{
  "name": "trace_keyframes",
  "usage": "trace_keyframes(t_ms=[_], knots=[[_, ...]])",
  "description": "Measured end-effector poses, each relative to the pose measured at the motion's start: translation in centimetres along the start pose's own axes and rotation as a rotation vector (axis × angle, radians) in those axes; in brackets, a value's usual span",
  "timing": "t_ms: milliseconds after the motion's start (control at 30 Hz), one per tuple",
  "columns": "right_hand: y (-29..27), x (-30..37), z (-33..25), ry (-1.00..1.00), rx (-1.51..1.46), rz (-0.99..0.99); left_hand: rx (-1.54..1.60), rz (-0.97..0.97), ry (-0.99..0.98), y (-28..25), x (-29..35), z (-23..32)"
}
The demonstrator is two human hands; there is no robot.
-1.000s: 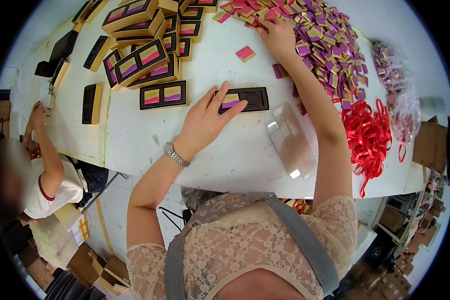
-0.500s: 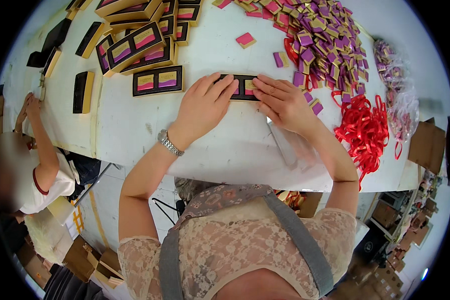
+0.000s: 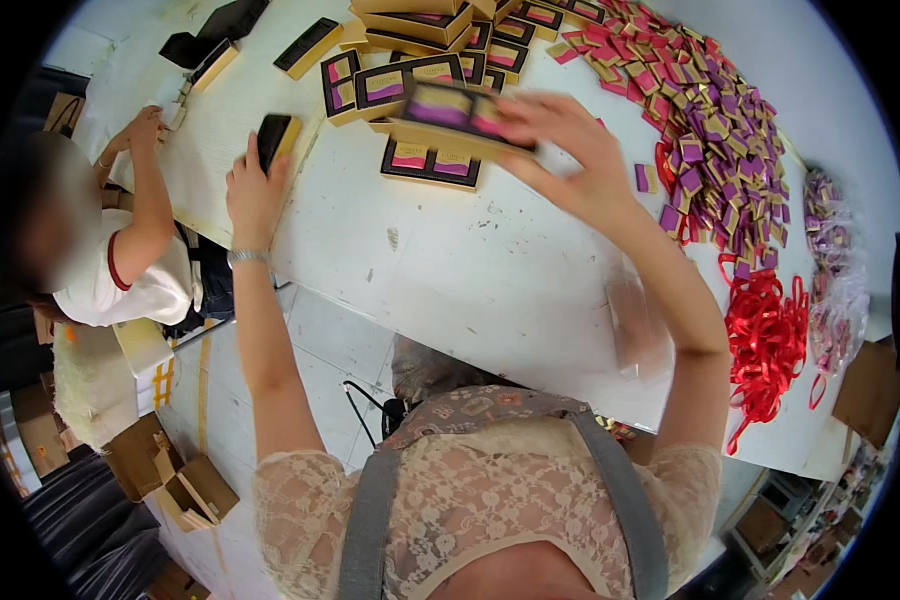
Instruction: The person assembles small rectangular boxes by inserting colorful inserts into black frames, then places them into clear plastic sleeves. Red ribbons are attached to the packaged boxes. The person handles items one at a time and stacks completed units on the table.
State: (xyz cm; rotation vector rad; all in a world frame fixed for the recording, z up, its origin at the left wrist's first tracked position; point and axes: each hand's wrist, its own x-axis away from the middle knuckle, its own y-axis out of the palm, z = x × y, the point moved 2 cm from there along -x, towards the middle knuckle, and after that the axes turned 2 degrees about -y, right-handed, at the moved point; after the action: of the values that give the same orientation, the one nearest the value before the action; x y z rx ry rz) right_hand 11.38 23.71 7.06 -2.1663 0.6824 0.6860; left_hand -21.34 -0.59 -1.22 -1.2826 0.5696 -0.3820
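Note:
My left hand (image 3: 254, 205) is closed around a gold-sided black box (image 3: 276, 138) with an empty-looking black inside, near the table's left part. My right hand (image 3: 582, 155) grips the right end of a gold-edged black box (image 3: 440, 108) that holds a pink packet and a purple packet. That box is smeared by motion and hangs tilted over the pile of filled boxes (image 3: 390, 82). Just below it on the table lies another filled box (image 3: 428, 165) with two packets side by side.
Loose pink, purple and gold packets (image 3: 715, 150) are heaped at the right, beside red ribbons (image 3: 765, 345) and a clear bag (image 3: 838, 270). More black-and-gold boxes (image 3: 308, 48) lie at far left. Another person's hands (image 3: 142, 128) are at the left table edge.
My right hand has lifted the filled box from the table and moved it up and left toward the pile. My left hand has let go of it and taken hold of another box farther left.

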Motion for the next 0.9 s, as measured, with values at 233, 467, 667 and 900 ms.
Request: trace_keyframes(t_ms=[233, 467, 667, 900], knots=[[2.9, -3.2, 2.6, -0.139, 0.558, 0.038, -0.010, 0.063, 0.317, -1.4, 13.2, 4.2], [-5.9, 8.2, 11.1, 0.161, 0.695, -0.237, 0.252, -0.076, 1.108, -1.8, 16.5, 19.8], [-6.3, 6.8, 6.6, 0.516, 0.273, 0.022, 0.657, -0.274, 0.985, 1.8, 12.7, 26.9], [-2.0, 9.9, 2.5, 0.081, 0.367, -0.091, 0.770, -0.156, 0.923, 2.5, 12.8, 27.4]])
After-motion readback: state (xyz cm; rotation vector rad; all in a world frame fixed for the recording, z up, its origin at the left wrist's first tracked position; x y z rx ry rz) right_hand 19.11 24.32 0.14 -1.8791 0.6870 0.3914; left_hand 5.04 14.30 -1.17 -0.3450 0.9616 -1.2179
